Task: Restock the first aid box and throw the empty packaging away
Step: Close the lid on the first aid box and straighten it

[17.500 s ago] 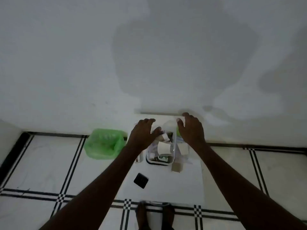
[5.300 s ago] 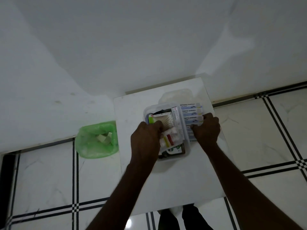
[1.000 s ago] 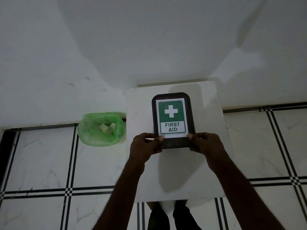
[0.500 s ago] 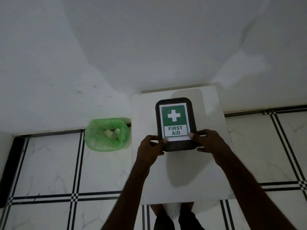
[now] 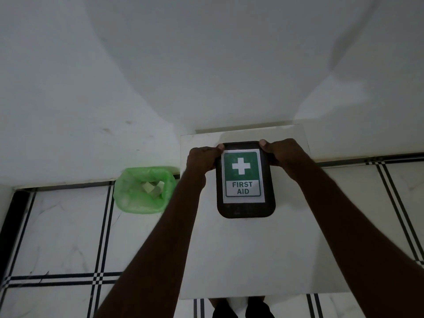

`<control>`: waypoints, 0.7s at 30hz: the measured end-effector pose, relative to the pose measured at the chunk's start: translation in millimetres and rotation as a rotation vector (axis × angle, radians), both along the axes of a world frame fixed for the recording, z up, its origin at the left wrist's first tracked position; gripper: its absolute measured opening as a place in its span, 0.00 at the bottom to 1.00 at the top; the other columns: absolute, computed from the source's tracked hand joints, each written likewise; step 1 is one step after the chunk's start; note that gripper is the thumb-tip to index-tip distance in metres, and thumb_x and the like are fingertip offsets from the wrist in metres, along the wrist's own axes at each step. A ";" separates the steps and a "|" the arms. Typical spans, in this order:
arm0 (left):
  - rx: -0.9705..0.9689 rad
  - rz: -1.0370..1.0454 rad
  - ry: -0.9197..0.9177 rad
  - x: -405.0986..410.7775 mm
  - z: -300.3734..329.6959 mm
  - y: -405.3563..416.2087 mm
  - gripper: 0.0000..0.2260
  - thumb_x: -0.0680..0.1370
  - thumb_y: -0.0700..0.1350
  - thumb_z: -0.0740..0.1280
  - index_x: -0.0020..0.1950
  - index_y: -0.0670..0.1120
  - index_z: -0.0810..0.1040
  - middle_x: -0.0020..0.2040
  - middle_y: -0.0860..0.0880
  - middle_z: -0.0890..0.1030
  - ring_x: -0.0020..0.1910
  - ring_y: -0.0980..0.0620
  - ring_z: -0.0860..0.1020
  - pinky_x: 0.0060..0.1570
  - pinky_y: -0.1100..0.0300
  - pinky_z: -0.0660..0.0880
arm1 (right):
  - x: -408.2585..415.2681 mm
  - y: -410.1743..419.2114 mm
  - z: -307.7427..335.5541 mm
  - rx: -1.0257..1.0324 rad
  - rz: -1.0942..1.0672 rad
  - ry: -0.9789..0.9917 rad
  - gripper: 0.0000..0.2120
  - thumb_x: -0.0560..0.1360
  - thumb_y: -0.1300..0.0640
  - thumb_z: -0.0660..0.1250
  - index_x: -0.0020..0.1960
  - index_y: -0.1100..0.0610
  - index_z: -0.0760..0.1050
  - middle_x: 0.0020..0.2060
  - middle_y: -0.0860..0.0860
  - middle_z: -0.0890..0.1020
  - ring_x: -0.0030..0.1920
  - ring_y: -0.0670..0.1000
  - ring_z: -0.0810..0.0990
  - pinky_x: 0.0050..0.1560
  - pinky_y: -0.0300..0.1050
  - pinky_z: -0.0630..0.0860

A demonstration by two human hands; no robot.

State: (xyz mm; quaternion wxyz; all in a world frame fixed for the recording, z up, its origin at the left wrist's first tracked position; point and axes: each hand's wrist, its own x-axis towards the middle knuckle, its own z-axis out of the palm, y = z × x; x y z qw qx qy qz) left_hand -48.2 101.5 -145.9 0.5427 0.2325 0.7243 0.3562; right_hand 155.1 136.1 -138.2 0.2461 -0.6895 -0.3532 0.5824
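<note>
The first aid box (image 5: 245, 208) lies on the white table (image 5: 252, 260), closed by a dark lid with a green and white "FIRST AID" label. My left hand (image 5: 202, 160) grips the lid's far left corner, thumb on the rim. My right hand (image 5: 281, 152) grips the far right corner the same way. The box's contents are hidden under the lid. A bin lined with a green bag (image 5: 143, 190) stands on the floor left of the table, with pale pieces of packaging (image 5: 152, 187) inside.
A white wall rises right behind the table and the bin. The floor has white marble tiles with black double lines. My feet show below the table's near edge (image 5: 243, 308).
Both hands have moved from the lid's near corners to its far corners. The lid stays on the box, which now lies lower in view.
</note>
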 end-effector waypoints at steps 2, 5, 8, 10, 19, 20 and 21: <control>-0.027 0.021 -0.023 -1.0 -2.0 3.0 0.12 0.73 0.45 0.76 0.47 0.38 0.81 0.51 0.38 0.84 0.50 0.41 0.83 0.52 0.52 0.82 | -2.1 0.2 -1.9 0.017 0.003 -0.056 0.13 0.75 0.53 0.70 0.40 0.61 0.73 0.38 0.55 0.80 0.37 0.51 0.80 0.38 0.40 0.77; -0.041 0.061 -0.033 3.4 -2.3 5.1 0.11 0.72 0.44 0.76 0.45 0.38 0.79 0.48 0.39 0.84 0.48 0.44 0.82 0.54 0.53 0.81 | -7.0 -2.8 -10.3 0.091 0.047 -0.201 0.17 0.77 0.50 0.67 0.41 0.65 0.76 0.39 0.58 0.82 0.38 0.52 0.80 0.45 0.46 0.79; -0.041 0.083 -0.037 6.8 -4.2 5.9 0.09 0.73 0.44 0.76 0.42 0.41 0.79 0.45 0.42 0.83 0.46 0.45 0.82 0.51 0.55 0.81 | -10.2 -5.5 -13.7 0.137 0.026 -0.257 0.18 0.78 0.49 0.66 0.35 0.60 0.75 0.39 0.58 0.82 0.40 0.54 0.81 0.46 0.47 0.76; -0.029 0.091 -0.046 7.7 -3.9 6.6 0.08 0.73 0.44 0.76 0.40 0.42 0.79 0.42 0.44 0.83 0.46 0.45 0.81 0.52 0.54 0.80 | -9.6 -3.7 -14.3 0.129 0.010 -0.237 0.18 0.77 0.48 0.66 0.36 0.61 0.75 0.38 0.58 0.83 0.41 0.55 0.81 0.47 0.48 0.78; 0.055 0.098 0.002 12.6 -10.6 -7.7 0.11 0.73 0.52 0.75 0.44 0.45 0.84 0.41 0.48 0.85 0.44 0.49 0.83 0.52 0.53 0.82 | -12.7 -9.7 -17.4 0.184 0.010 -0.238 0.17 0.77 0.45 0.66 0.41 0.59 0.78 0.37 0.53 0.82 0.37 0.48 0.79 0.39 0.39 0.73; 0.066 0.085 0.016 12.9 -9.2 -8.8 0.12 0.73 0.52 0.75 0.47 0.43 0.84 0.42 0.48 0.85 0.44 0.50 0.83 0.53 0.52 0.81 | -12.2 -10.8 -15.9 0.191 0.004 -0.229 0.17 0.77 0.45 0.66 0.43 0.59 0.78 0.37 0.53 0.82 0.38 0.48 0.80 0.41 0.40 0.75; 0.079 0.061 0.032 11.9 -8.1 -12.2 0.13 0.74 0.51 0.75 0.50 0.42 0.84 0.44 0.47 0.86 0.45 0.50 0.83 0.54 0.52 0.81 | -10.3 -13.3 -14.9 0.191 0.000 -0.219 0.16 0.77 0.45 0.66 0.43 0.58 0.78 0.38 0.52 0.82 0.39 0.49 0.81 0.44 0.42 0.77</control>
